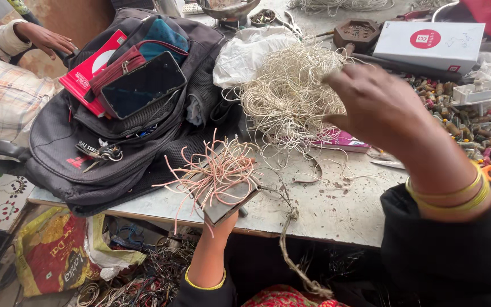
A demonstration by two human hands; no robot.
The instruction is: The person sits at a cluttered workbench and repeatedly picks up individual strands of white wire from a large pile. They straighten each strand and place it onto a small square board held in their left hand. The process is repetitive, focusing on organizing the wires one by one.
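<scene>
One head-worn camera looks steeply down and forward across the table (325, 210) from close in. It takes in the near table edge (and some floor beneath it).

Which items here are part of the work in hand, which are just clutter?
In use:
- left hand holding a flat card wound with pinkish threads
- right hand reaching over the pale thread heap

Lying about:
- black backpack
- phone
- white box
- keys
</scene>
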